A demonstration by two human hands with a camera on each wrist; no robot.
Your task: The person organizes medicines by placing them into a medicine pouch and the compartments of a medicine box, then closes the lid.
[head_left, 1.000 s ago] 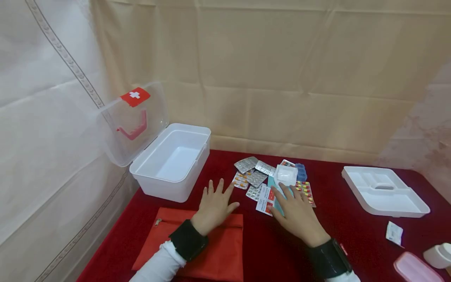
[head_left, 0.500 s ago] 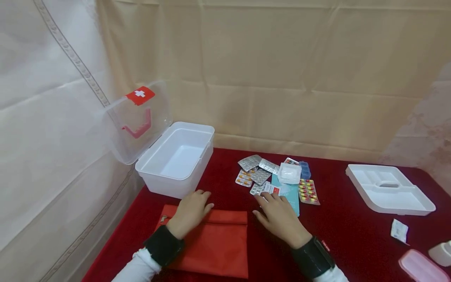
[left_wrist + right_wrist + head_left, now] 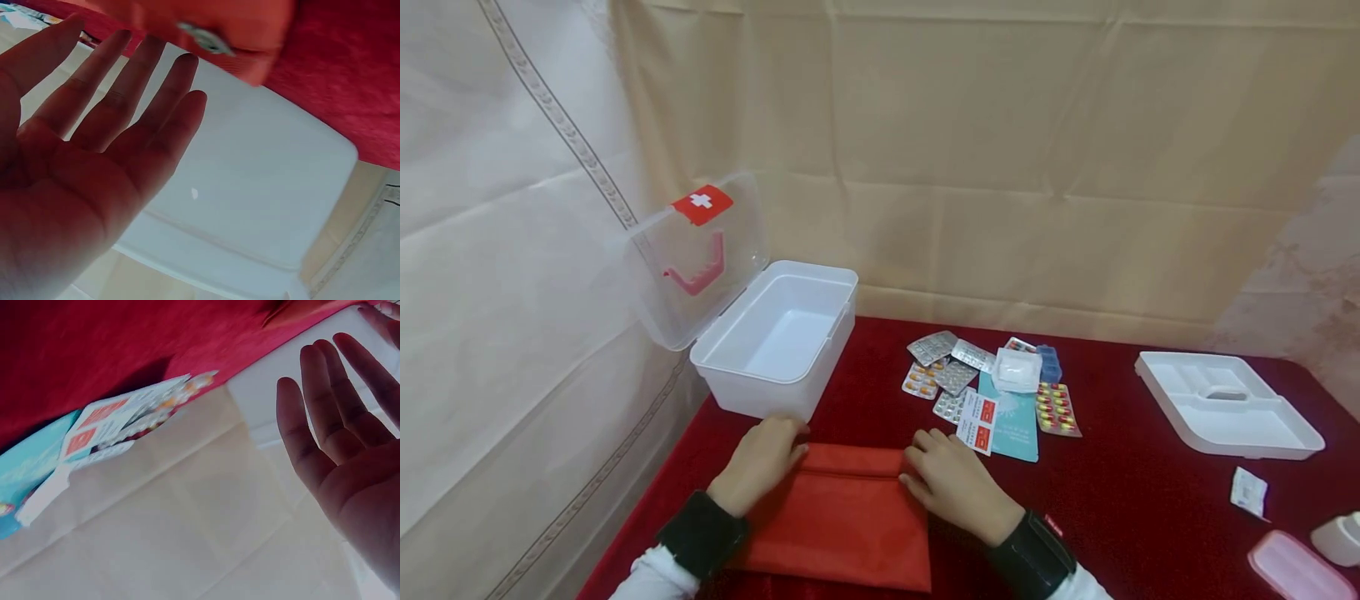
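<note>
A red zippered pouch [image 3: 850, 521] lies flat near the front of the table. My left hand [image 3: 762, 467] is over its far left corner, fingers loosely extended; in the left wrist view the same hand [image 3: 94, 131] has nothing in its palm, and the pouch's zipper pull [image 3: 206, 39] shows just beyond the fingertips. At the far right corner is my right hand [image 3: 958, 483], its fingers slightly bent. The right wrist view shows that hand [image 3: 356, 437] with relaxed fingers and a bare palm. Whether either hand touches the pouch cannot be told.
Behind the pouch stands a white first-aid box [image 3: 752, 387], its clear lid [image 3: 692, 267] raised. Blister packs [image 3: 955, 377], a teal packet [image 3: 1017, 425] and a gauze packet [image 3: 1017, 371] lie beyond my right hand. Rightward are a white tray [image 3: 1247, 425], a pink case [image 3: 1296, 567] and a white bottle [image 3: 1337, 540].
Both hands have come down and toward me, from beside the blister packs and above the pouch to its far corners. The view has shifted slightly.
</note>
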